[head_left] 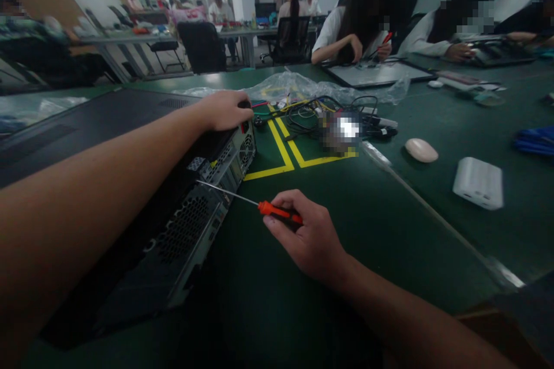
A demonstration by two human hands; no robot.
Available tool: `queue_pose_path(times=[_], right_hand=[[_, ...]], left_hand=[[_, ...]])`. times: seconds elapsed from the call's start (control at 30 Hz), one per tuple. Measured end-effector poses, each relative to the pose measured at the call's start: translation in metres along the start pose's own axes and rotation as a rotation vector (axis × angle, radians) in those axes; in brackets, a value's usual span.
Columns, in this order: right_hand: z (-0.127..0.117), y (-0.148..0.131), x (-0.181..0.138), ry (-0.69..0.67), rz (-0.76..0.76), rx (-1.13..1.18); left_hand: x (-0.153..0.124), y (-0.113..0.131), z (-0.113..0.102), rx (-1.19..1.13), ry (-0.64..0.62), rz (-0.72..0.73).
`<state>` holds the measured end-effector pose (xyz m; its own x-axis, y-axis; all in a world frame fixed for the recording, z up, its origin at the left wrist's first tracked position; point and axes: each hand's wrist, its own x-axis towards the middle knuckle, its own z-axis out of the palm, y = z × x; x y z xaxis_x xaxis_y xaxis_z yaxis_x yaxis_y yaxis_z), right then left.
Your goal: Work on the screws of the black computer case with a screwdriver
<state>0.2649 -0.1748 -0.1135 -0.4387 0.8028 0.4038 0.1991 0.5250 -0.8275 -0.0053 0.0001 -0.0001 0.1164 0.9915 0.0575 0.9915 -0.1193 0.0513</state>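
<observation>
A black desktop computer case [86, 127] lies on its side at the left, its vented back panel facing right. Over the far corner of that panel, my left hand [227, 110] bends its fingers round the edge and grips the case; some fingertips are hidden. My right hand [309, 228] is closed round the red and black handle of a screwdriver [277, 211]. The thin metal shaft points left, with its tip at the panel's upper edge, beside a small metal bracket [199, 166]. Whether the tip sits in a screw is too small to tell.
Tangled cables [307, 112] and clear plastic wrap [285, 82] lie beyond the case. To the right are a pale computer mouse [421, 150], a white box-shaped device [478, 183] and a blue bundle [535, 143]. Yellow tape [277, 172] marks the green table. People work across it.
</observation>
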Motion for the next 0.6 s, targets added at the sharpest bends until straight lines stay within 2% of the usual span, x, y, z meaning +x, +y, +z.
queue_pose_path(times=[0.43, 0.6], right_hand=[[-0.0021, -0.0019, 0.0005, 0.004, -0.004, -0.017], [-0.0029, -0.0024, 0.0006, -0.02, -0.003, -0.018]], left_hand=[[-0.0003, 0.0, -0.0005, -0.007, -0.017, 0.001], [0.0028, -0.0036, 0.004, -0.009, 0.017, -0.006]])
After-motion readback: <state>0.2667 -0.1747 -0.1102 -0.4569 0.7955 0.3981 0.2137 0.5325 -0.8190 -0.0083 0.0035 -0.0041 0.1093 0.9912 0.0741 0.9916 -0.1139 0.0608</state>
